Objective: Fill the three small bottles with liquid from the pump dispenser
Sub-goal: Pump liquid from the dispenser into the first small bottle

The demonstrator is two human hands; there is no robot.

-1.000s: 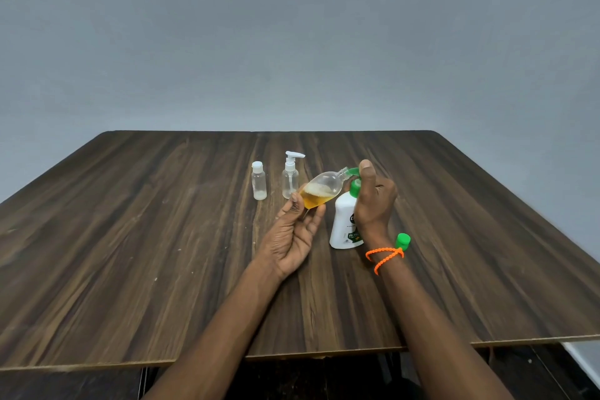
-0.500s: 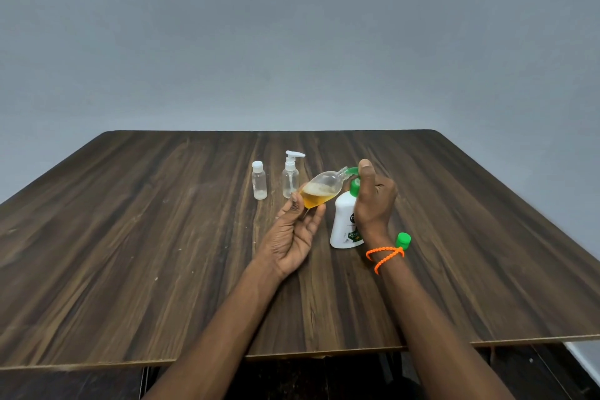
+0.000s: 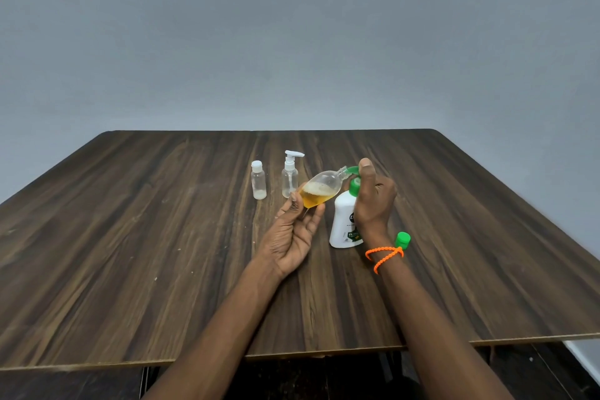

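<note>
One view only: head cam, worn by the person, wide-angle, so no 2nd view and no overlap to report. It sits above and behind the near edge of the worktop (image 3: 130, 269), facing fwd and down across it toward a plain grey wall (image 3: 292, 42). Wall fills approx the top 40% of frame; worktop takes the middle and lower part, its far edge and both far corners in frame, near edge low in frame w/ dark floor under it. Both forearms enter from the bottom, left hand (image 3: 292, 237) and right hand (image 3: 373, 198) near frame centre. Straight edges bow slightly toward the sides.
</note>
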